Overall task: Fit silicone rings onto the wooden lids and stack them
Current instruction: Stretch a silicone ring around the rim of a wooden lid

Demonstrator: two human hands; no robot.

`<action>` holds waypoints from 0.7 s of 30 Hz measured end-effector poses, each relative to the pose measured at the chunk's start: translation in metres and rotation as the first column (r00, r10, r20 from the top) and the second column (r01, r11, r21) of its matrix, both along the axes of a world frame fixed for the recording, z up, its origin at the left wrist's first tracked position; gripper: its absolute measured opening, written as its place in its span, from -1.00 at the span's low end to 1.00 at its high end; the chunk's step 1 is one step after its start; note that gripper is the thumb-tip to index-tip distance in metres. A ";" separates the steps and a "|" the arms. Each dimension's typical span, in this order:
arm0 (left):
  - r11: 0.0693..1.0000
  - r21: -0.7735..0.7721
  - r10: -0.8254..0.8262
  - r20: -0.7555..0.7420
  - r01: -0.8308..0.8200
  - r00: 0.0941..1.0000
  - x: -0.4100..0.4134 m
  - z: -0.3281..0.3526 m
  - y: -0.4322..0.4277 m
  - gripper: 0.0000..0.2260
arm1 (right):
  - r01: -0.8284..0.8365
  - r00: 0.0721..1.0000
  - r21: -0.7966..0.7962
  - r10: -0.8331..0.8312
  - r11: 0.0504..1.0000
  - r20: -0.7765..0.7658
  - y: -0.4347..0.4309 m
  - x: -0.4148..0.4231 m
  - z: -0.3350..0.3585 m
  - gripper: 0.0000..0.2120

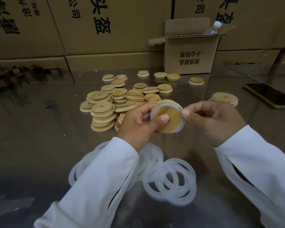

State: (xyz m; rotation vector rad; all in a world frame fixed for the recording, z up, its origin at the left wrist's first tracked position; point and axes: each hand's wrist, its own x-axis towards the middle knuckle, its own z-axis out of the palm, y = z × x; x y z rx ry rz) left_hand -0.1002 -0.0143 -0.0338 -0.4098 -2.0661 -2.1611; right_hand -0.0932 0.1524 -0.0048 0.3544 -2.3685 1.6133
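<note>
Left side of the table (31,129): open steel, a wide lane from the near edge to the stacked cartons (105,30) walling the back. Centre is blocked: a heap of wooden lids (115,99) on the far side and loose silicone rings (169,180) on the near side. Above the strip between them, left hand (138,122) and right hand (211,120) grip the held lid (169,119). On the right, a narrow lane runs between the ringed-lid stack (224,97) and the phone (268,94). The open small carton (191,55) closes the far right, with stray lids (196,81) in front.
</note>
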 end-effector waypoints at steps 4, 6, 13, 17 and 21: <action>1.000 -0.002 0.005 -0.030 -0.005 1.000 0.000 0.002 0.000 -0.86 | 0.022 0.999 0.010 -0.022 1.000 -0.046 -0.001 0.000 0.000 -0.80; 1.000 -0.005 0.012 -0.040 -0.012 0.999 0.000 0.003 -0.001 -0.85 | 0.069 0.994 0.036 -0.066 0.997 -0.089 -0.003 0.001 -0.001 -0.79; 0.999 -0.020 0.032 -0.068 -0.034 0.997 0.001 0.002 -0.003 -0.84 | 0.167 0.963 0.096 -0.141 0.981 -0.228 -0.010 0.006 -0.005 -0.78; 1.000 -0.014 0.002 -0.058 -0.003 0.998 0.001 0.002 -0.002 -0.79 | 0.081 0.990 0.033 -0.076 0.996 -0.123 -0.006 0.002 -0.004 -0.79; 1.000 0.014 -0.006 -0.021 0.006 1.000 0.002 0.001 0.002 -0.76 | -0.018 1.000 -0.143 0.016 0.990 -0.020 0.000 -0.002 -0.003 -0.82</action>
